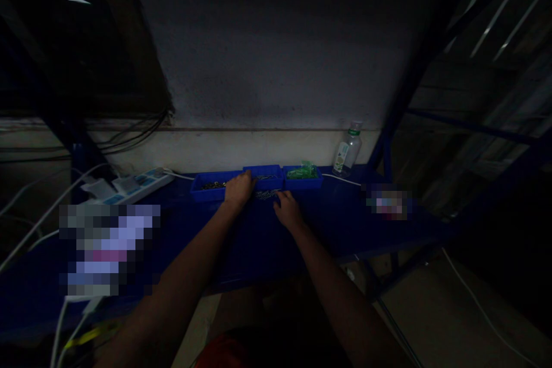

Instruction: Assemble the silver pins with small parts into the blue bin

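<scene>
In the dim head view, my left hand (238, 188) is at the border of the left blue bin (202, 196) and the middle blue bin (271, 184). Its fingers look curled together at the middle bin's near left corner; anything in them is hidden. Small metal pieces (213, 185) lie in the left bin, and thin metal pieces in the middle one. A loose pile of thin, screw-like metal pieces (268, 194) lies on the blue table (259, 247) before the middle bin. At this pile's right edge is my right hand (288, 210), thumb and forefinger apart, nothing visible between them.
The right blue bin (304, 184) holds green plastic material (304, 171). Behind it stands a clear bottle (347, 152) near the wall. At left lie a white power strip (142, 185) with plugs and cables, and a blurred-out object (112, 247). Another blurred object (388, 204) sits at right.
</scene>
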`<state>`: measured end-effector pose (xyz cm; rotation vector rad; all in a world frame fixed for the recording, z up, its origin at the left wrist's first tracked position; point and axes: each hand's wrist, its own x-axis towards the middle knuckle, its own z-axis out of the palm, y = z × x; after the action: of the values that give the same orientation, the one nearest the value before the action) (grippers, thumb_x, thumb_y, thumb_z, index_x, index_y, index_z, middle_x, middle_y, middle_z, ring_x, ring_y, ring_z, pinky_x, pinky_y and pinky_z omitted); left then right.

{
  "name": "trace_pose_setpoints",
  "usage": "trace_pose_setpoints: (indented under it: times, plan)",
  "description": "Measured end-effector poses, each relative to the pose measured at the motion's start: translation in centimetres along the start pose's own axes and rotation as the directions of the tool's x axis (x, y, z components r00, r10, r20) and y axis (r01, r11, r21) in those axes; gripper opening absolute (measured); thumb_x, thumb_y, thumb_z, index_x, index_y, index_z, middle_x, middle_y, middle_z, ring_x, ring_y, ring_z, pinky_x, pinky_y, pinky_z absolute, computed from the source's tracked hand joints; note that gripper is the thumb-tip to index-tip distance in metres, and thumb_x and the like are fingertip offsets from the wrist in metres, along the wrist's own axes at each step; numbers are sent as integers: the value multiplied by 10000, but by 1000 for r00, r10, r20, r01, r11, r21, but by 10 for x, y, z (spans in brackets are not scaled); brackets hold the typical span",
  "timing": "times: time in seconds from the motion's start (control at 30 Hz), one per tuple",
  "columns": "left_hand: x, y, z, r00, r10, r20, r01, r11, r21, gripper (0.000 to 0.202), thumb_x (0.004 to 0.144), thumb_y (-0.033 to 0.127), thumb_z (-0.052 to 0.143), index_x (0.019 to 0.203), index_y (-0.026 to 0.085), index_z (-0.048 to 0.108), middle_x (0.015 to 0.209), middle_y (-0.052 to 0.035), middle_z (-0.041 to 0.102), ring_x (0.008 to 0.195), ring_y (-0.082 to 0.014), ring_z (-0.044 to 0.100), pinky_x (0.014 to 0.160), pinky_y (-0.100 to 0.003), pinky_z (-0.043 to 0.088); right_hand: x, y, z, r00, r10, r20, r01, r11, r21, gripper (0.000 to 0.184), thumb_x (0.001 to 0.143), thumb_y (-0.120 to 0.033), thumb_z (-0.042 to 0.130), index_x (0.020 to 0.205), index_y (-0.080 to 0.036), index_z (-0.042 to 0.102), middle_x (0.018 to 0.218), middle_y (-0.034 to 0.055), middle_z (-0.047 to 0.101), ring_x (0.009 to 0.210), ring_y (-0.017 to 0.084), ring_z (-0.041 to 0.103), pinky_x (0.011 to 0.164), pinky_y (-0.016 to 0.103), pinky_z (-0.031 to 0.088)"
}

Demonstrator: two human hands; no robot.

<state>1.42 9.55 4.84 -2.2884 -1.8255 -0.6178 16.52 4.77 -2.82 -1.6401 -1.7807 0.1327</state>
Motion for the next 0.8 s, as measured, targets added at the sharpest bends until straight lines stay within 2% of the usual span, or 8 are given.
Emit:
trace_pose_setpoints:
  times: [0.13, 0.23, 0.37, 0.5, 0.63, 0.7, 0.8]
  plan:
    - [-22, -2, 0, 999, 32, -24, -35, 990, -139, 384, 831, 438, 369, 1043, 154, 515, 907, -133, 622, 823, -242, 586, 720, -310, 401, 3, 0, 4, 997, -56, 45, 60, 992, -110, 289, 812, -242, 464, 1088, -205, 542, 1075, 97, 517, 933, 192, 506, 816, 293, 377]
    - [-48, -11, 5, 995, 88, 48, -75, 973, -219, 295, 819, 406, 403, 925, 191, 576, 892, -96, 629, 803, -219, 583, 693, -278, 398, 3, 0, 4, 995, -76, 58, 83, 988, -130, 231, 833, -247, 435, 1007, -204, 581, 1013, 96, 548, 885, 180, 524, 764, 277, 389]
    - [-73, -23, 16, 981, 146, 126, -104, 950, -294, 220, 801, 322, 432, 869, 202, 603, 850, -59, 626, 752, -174, 577, 665, -242, 397, -3, 1, 0, 999, -19, 50, 26, 989, -142, 215, 849, -201, 400, 943, -209, 593, 941, 84, 561, 818, 158, 544, 698, 255, 384]
    - [-81, -27, 23, 974, 198, 109, -141, 910, -390, 224, 797, 281, 422, 894, 204, 607, 845, -42, 622, 749, -159, 571, 691, -243, 400, -9, 5, -6, 998, 35, 46, -30, 992, -119, 254, 847, -137, 370, 938, -232, 588, 912, 72, 567, 780, 153, 552, 667, 255, 371]
    - [-80, -27, 22, 973, 206, 106, -148, 906, -397, 214, 789, 285, 436, 871, 201, 615, 855, -45, 618, 760, -164, 570, 693, -249, 402, -11, 6, -10, 997, 61, 42, -58, 995, -84, 227, 841, -152, 393, 917, -229, 593, 910, 67, 574, 797, 159, 549, 684, 259, 376]
    - [-81, -26, 21, 974, 198, 107, -142, 909, -392, 231, 792, 300, 437, 905, 203, 613, 871, -47, 615, 771, -167, 570, 697, -253, 405, -11, 4, -11, 999, 28, 45, -26, 998, -53, 212, 829, -151, 412, 903, -226, 596, 914, 56, 578, 812, 154, 546, 710, 254, 381]
    - [-82, -25, 19, 978, 192, 81, -143, 900, -411, 314, 806, 341, 426, 1045, 202, 575, 908, -55, 608, 811, -174, 568, 719, -258, 412, -11, -2, -13, 990, -105, 97, 102, 994, 31, 198, 799, -132, 450, 886, -222, 604, 920, 34, 586, 843, 140, 539, 757, 240, 384]
